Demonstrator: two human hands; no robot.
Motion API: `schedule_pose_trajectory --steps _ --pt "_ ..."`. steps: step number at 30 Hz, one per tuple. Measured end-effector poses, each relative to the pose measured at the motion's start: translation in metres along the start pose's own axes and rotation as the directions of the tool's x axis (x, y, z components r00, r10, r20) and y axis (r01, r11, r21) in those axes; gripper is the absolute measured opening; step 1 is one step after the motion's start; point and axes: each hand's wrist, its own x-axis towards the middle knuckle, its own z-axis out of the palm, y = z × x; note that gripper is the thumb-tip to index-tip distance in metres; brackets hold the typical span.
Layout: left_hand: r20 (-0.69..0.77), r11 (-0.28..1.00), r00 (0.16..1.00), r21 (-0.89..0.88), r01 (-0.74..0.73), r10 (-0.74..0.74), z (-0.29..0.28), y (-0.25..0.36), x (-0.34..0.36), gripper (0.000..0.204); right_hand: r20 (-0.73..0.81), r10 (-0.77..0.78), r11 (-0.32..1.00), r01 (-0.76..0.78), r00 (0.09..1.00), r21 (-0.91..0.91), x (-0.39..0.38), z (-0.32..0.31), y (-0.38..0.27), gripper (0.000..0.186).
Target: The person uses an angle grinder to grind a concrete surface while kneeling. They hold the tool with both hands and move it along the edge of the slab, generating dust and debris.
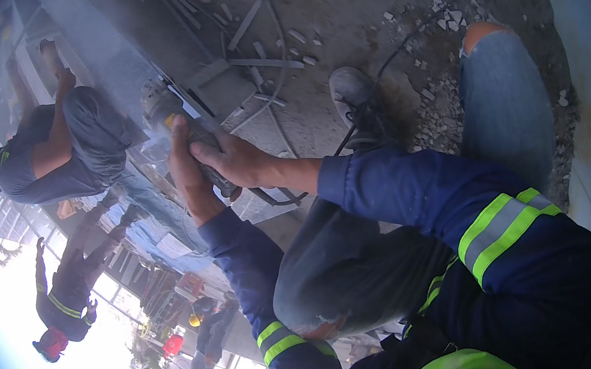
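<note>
An angle grinder (206, 133), dusty and dark with a yellowish patch near its metal head, is held in both my hands. My left hand (188, 167) wraps its side near the head. My right hand (239, 159) grips the body from the other side, with the thumb along the top. From the grinder's rear end a black power cord (279, 201) runs toward my boot. The grinder's head is at the edge of a pale, dust-covered slab (99, 42); haze and the tool hide the disc. Fingers on the far side of the body are hidden.
My boot (363, 100) stands on the dusty floor among broken tile pieces (449, 19) and loose cords (276, 14). Long cut strips (246, 26) lie beyond the grinder. A co-worker (50, 146) crouches close at left; others (68, 286) are farther off. A pale curved wall (585, 61) rises at right.
</note>
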Motion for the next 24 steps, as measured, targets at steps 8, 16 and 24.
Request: schedule_pose_trajectory --steps 8,16,24 --pt "-0.012 0.999 1.000 0.036 -0.010 0.010 -0.010 -0.004 0.020 0.050 -0.022 -0.061 0.998 0.062 0.998 0.011 0.013 0.001 0.001 0.072" --pt "-0.014 1.000 1.000 0.013 0.020 -0.019 -0.017 -0.009 0.034 0.054 0.047 0.044 0.997 -0.047 0.998 0.067 0.015 -0.002 -0.016 0.061" --pt "-0.002 0.999 0.999 -0.015 0.032 -0.032 -0.014 -0.009 0.009 0.051 -0.006 0.038 0.998 -0.038 0.999 0.053 -0.008 0.004 -0.016 0.061"
